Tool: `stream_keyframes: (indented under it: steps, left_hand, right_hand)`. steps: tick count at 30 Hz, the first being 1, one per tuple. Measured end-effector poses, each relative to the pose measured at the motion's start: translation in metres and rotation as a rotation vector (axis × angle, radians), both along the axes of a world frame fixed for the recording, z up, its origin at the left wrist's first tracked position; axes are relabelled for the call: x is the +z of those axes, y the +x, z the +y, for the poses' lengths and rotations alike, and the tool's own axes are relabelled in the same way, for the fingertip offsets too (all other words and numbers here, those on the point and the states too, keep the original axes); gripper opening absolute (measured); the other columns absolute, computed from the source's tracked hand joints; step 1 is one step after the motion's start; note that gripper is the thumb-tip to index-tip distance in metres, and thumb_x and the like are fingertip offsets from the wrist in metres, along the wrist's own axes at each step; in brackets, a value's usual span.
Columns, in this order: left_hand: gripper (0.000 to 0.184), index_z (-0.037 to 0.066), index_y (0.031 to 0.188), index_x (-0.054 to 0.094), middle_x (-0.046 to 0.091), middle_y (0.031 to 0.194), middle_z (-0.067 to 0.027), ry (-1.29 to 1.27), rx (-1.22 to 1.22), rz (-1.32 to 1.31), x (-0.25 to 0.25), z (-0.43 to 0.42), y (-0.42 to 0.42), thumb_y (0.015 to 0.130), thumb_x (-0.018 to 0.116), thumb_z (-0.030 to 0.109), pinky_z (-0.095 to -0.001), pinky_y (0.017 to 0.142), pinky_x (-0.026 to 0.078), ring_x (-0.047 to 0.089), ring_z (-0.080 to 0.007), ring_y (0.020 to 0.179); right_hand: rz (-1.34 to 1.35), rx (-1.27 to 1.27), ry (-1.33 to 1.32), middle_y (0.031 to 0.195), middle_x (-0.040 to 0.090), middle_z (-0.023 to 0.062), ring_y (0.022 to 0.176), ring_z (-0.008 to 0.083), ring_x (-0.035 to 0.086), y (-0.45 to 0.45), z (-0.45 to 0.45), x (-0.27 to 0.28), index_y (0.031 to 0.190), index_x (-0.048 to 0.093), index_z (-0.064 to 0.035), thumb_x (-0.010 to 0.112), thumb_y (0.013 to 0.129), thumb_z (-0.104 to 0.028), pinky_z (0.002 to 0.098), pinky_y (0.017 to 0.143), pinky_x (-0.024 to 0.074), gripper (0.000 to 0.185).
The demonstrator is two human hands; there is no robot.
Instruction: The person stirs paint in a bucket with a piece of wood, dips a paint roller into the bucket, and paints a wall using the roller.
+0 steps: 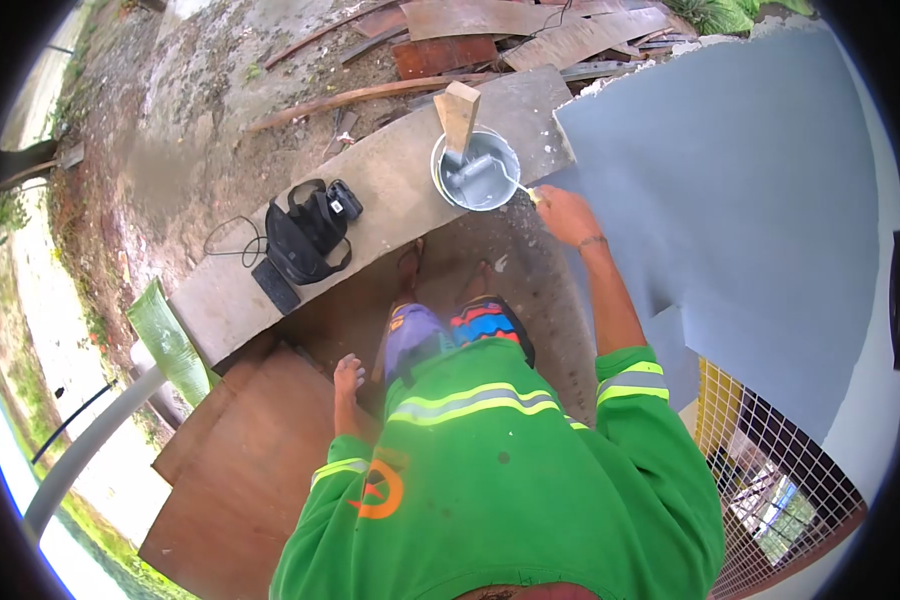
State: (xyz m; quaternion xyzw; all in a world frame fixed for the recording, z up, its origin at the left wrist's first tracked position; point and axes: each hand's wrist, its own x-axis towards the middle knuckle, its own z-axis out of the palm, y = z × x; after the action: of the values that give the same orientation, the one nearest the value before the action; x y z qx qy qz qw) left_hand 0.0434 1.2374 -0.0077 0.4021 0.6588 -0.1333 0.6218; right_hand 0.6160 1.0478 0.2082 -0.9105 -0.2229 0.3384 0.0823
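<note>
My right hand [567, 216] is closed around the handle of a paint roller [478, 168]. The roller's head lies inside a white bucket [517, 160] holding grey paint. A wooden block [458, 112] stands up out of the same bucket, its lower end coated in paint. The bucket rests on a concrete ledge [390, 170] in front of me. My left hand [349, 373] hangs low beside my thigh, its fingers loosely bent and a little apart, with nothing visible in it.
On the ledge, left of the bucket, lie a black bag [308, 240] and a cable. A grey-blue painted wall [730, 200] rises close on my right, above a wire mesh [770, 450]. Brown boards [250, 440] lean at lower left; scrap planks [450, 55] lie beyond the ledge.
</note>
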Motion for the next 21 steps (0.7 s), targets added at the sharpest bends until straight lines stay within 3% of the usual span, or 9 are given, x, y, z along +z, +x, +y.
stream_keyframes:
  steps: [2,9,14,17,21]
  left_hand:
    - [0.055,0.005,0.143,0.046,0.063,0.115,-0.0060,-0.038,-0.040,0.004,0.006,-0.002,0.011,0.094,0.058,0.026,-0.0322,0.072,0.051,0.063,-0.0191,0.093]
    - [0.054,0.005,0.144,0.045,0.064,0.112,-0.0065,-0.015,0.054,-0.064,0.002,0.000,0.002,0.095,0.057,0.025,-0.0316,0.071,0.051,0.062,-0.0172,0.089]
    - [0.052,0.005,0.143,0.046,0.063,0.115,-0.0071,-0.011,0.006,-0.048,0.006,0.011,0.006,0.096,0.056,0.026,-0.0326,0.072,0.051,0.062,-0.0178,0.091]
    - [0.052,0.006,0.143,0.046,0.063,0.118,-0.0078,-0.001,-0.005,-0.037,0.009,0.013,-0.002,0.097,0.056,0.028,-0.0327,0.074,0.051,0.063,-0.0189,0.093]
    - [0.053,0.006,0.143,0.047,0.063,0.122,-0.0094,-0.012,-0.024,-0.051,0.008,0.017,-0.010,0.096,0.057,0.029,-0.0340,0.078,0.051,0.064,-0.0208,0.097]
  right_hand:
    - [-0.019,0.014,-0.090,0.112,0.068,0.0232,0.105,0.0461,0.062,0.002,0.004,-0.035,0.117,0.066,-0.0102,0.052,0.091,-0.020,0.0546,0.090,0.0499,0.032]
    - [-0.067,-0.055,0.032,0.112,0.068,0.0234,0.105,0.0458,0.063,-0.011,0.003,-0.015,0.119,0.064,-0.0098,0.053,0.090,-0.021,0.0540,0.090,0.0504,0.033]
    - [-0.102,-0.007,0.078,0.110,0.069,0.0220,0.104,0.0451,0.063,-0.001,-0.013,-0.072,0.118,0.065,-0.0098,0.053,0.091,-0.021,0.0531,0.089,0.0511,0.031]
    - [0.001,0.003,0.046,0.108,0.069,0.0219,0.103,0.0445,0.063,0.008,-0.010,-0.019,0.117,0.066,-0.0103,0.053,0.091,-0.021,0.0533,0.087,0.0514,0.031]
    - [-0.060,0.004,0.011,0.106,0.070,0.0218,0.102,0.0439,0.064,0.001,-0.005,-0.021,0.114,0.067,-0.0103,0.054,0.090,-0.021,0.0536,0.087,0.0509,0.029]
